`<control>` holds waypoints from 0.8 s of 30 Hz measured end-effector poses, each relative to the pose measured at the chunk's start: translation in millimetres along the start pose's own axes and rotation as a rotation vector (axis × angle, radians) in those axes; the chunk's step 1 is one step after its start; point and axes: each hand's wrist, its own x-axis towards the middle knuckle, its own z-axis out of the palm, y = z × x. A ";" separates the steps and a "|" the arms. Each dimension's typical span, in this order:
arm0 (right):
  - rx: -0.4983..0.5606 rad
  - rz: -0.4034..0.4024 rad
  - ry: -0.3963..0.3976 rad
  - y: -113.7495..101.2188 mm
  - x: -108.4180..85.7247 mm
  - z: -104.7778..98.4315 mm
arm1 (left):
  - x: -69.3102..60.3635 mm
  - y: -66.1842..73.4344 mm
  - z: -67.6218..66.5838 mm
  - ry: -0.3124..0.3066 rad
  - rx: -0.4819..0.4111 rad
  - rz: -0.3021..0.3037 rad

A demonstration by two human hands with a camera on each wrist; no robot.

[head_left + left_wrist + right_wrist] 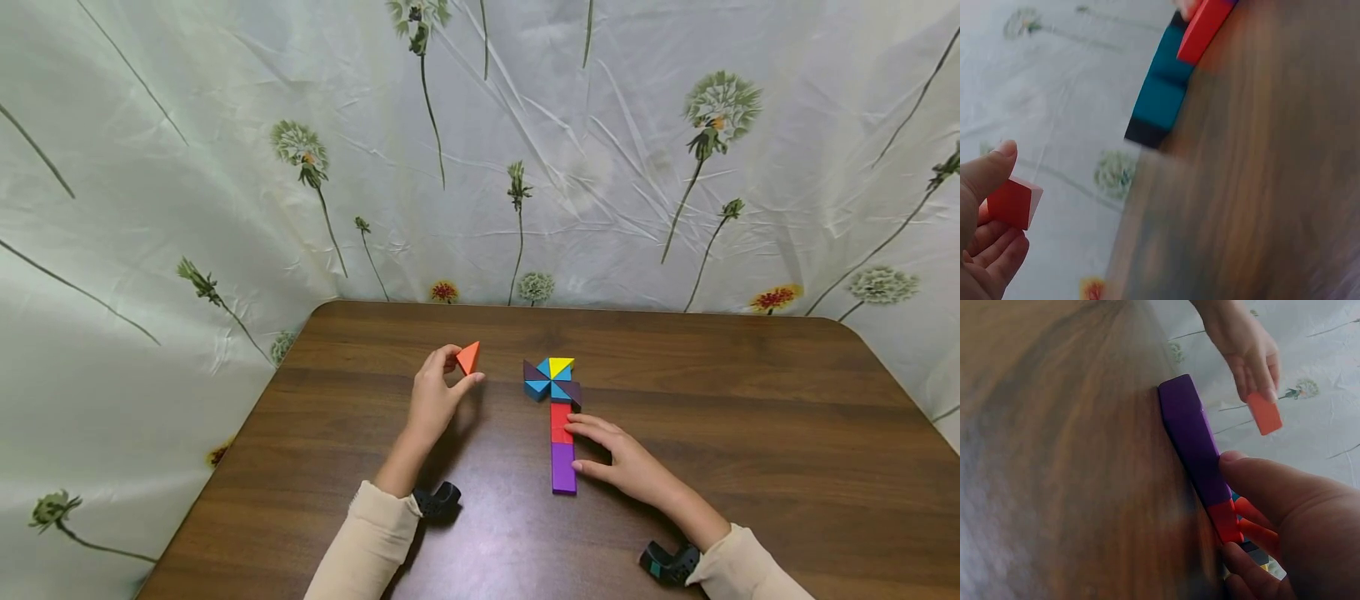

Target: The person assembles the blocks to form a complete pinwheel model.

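My left hand holds an orange triangular block in its fingers, raised above the table; the left wrist view shows the block between thumb and fingers. Right of it lies a pinwheel of triangular blocks: yellow, blue and dark ones. Below the pinwheel, a red section and a purple block form a straight stem. My right hand rests along the stem's right side, fingertips touching the red part and thumb at the purple block.
The brown wooden table has rounded far corners. Behind it hangs a pale curtain printed with dandelions. A black wrist device is on the left wrist, another on the right.
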 end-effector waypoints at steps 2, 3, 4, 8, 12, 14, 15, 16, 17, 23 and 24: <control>-0.001 -0.001 0.001 0.2 -0.1 0.1 | -2.8 6.1 3.7 -0.017 0.003 0.040; -0.002 0.000 0.001 0.3 -0.2 0.1 | -4.3 9.4 5.4 -0.030 0.000 0.058; -0.003 0.002 0.001 0.4 -0.3 0.0 | -5.8 12.5 7.1 -0.043 -0.003 0.072; 0.003 0.014 -0.003 0.1 -0.3 -0.2 | -13.0 23.6 13.7 -0.117 -0.001 0.107; 0.003 0.022 -0.007 -0.3 -0.2 -0.1 | -20.5 32.1 19.9 -0.205 0.020 0.093; 0.000 0.017 -0.005 -0.3 -0.3 0.0 | -23.6 35.0 23.2 -0.245 0.027 0.084; -0.001 0.012 -0.003 -0.3 -0.4 0.1 | -25.2 36.3 24.9 -0.263 0.026 0.078; -0.003 0.008 -0.002 -0.2 -0.5 0.2 | -26.6 37.0 26.7 -0.280 0.024 0.073; -0.006 0.005 0.000 -0.1 -0.5 0.3 | -27.8 37.6 28.5 -0.295 0.021 0.069; 0.000 0.014 -0.001 0.0 -0.4 -0.1 | -33.6 38.0 38.7 -0.392 0.014 0.039; 0.002 0.018 -0.003 0.0 -0.3 -0.3 | -34.1 38.0 39.9 -0.406 0.014 0.031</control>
